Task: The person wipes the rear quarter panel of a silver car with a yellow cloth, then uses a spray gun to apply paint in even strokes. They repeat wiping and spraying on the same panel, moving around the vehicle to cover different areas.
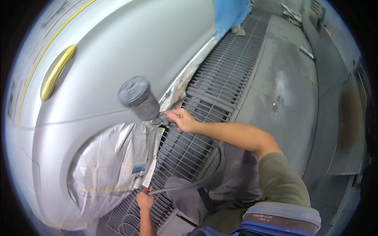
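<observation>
My right hand is closed around the handle of a spray gun, held close to the side of a silver-grey car body. On top of the gun sits a dark, tilted paint cup. Lower down, my left hand grips a grey air hose, which curves up toward the gun. Silvery masking sheet fills the wheel arch beside both hands. Yellow masking tape wraps a door handle on the car. The gun's nozzle and trigger are hard to make out.
Metal floor grating runs along the car, with a grey floor strip to its right. Blue masking film covers the car's far end. Grey panels stand at the right. Loops of hose lie at the lower left.
</observation>
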Demonstrator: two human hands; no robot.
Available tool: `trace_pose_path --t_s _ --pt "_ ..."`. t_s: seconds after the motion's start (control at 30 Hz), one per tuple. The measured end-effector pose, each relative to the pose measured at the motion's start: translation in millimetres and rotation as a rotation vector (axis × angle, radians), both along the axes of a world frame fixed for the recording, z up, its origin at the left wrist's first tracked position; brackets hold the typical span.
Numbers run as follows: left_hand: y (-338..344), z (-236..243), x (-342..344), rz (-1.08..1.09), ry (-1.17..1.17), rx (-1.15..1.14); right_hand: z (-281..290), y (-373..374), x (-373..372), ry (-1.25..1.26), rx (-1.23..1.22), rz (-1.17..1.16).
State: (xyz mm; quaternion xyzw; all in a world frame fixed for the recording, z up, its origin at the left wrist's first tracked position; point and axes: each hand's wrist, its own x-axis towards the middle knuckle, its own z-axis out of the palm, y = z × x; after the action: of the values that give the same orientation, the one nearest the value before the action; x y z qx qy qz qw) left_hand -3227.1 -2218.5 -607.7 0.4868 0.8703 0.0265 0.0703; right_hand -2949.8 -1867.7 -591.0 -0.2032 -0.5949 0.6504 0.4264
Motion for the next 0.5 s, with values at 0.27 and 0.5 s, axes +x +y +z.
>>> trace_pose_path --t_s 0.27,0.5 --pt "45 -19 64 -0.002 0.075 -0.118 -35 55 17 -0.131 0.022 -0.144" --pt "101 -33 150 0.087 0.047 -0.157 -90 149 61 -0.027 0.037 -0.022"
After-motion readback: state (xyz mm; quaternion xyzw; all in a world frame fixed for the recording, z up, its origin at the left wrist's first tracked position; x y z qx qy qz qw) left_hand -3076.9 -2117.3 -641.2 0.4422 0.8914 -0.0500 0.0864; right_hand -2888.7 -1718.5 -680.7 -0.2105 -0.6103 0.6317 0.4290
